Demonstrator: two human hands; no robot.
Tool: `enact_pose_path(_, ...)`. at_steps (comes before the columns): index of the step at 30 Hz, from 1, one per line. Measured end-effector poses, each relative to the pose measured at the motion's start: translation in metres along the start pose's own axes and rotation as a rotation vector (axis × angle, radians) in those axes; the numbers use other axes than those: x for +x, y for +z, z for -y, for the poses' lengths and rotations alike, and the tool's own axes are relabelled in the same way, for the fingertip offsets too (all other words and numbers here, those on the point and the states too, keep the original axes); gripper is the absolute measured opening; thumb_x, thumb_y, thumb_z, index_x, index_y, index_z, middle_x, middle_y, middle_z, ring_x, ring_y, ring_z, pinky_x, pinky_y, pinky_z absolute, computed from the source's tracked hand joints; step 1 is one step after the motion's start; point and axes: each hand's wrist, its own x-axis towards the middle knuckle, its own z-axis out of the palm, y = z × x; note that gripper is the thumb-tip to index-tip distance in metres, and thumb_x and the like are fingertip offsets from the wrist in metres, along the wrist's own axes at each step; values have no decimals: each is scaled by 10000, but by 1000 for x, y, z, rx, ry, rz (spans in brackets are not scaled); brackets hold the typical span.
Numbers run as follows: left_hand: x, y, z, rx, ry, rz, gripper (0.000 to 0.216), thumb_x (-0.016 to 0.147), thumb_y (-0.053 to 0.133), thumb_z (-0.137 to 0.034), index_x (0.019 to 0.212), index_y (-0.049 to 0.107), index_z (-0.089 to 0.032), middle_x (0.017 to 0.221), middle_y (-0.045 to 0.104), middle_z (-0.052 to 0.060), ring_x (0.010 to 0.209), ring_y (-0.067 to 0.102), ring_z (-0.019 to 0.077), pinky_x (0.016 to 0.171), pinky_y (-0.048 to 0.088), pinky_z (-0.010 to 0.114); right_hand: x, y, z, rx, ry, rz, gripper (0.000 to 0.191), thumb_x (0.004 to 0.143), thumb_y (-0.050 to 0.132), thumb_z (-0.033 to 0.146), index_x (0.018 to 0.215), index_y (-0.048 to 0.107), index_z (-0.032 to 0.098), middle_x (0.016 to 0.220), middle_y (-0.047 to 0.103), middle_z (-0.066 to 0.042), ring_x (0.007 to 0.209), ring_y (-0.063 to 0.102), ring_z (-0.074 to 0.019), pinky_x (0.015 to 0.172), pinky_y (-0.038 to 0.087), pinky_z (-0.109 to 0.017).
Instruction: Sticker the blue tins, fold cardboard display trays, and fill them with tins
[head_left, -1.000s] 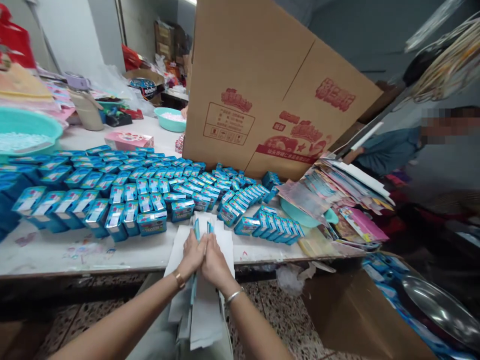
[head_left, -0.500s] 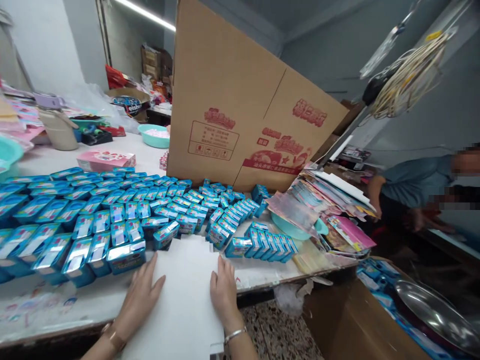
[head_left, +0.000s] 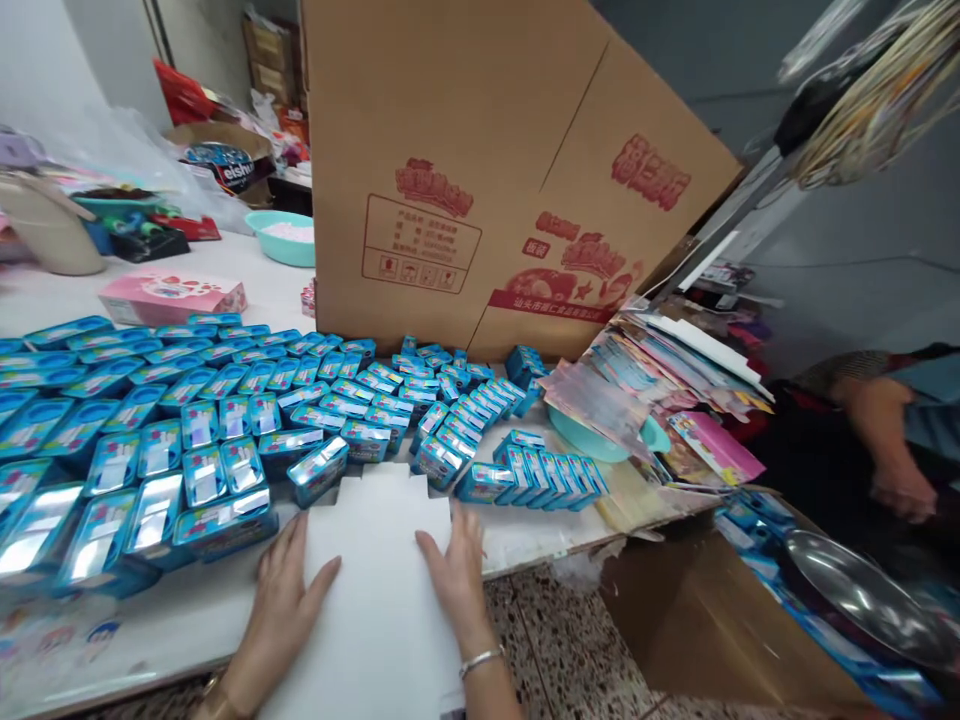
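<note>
The left hand [head_left: 289, 590] lies at nine o'clock to a white card piece [head_left: 375, 590] and the right hand [head_left: 457, 575] at three o'clock, both spread wide with thumbs turned inward over or against its edges, flanking it rather than gripping it. The card sits flat between them at the near edge of the desk [head_left: 169, 635], its stepped end pointing to twelve; how many layers it has, I cannot tell. It looks unfolded, so whatever shaping it needs seems left to do, while the blue boxes [head_left: 157, 510], fanned from ten o'clock round to two, appear already formed and set in rows. The forearms enter from seven and five o'clock, wrists low, fingers pointing away from the body. Farther out, a big brown carton [head_left: 465, 120] rises toward twelve to one, and a pile of printed sheets [head_left: 652, 365] leans at two.
</note>
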Motion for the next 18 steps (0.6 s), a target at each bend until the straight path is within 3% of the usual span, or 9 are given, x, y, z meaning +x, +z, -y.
enact_pose_path(3,9,-1,2,-79,-1,16,731,893,460,-524,1481,331,-108,1516,384,207,1417,359,352,1173,295,529,10,9,-5,69,8,67,482,845,619,261,1308,553,146,1190,566,-152,1177,492,-325,1021,402,-465)
enact_pose_path(9,26,-4,6,-113,-14,29,758,867,492,-532,1476,333,-109,1504,397,206,1424,350,351,1177,286,525,22,14,1,75,-42,55,531,821,641,244,1327,539,123,1254,559,-166,1212,481,-325,1060,374,-469)
enact_pose_path(18,12,-11,-2,-40,-10,-21,758,878,460,-522,1484,314,-91,1524,380,229,1432,343,360,1175,292,541,13,1,17,-97,-175,-30,534,857,621,299,1358,534,135,1308,534,-193,1219,446,-371,1052,357,-529)
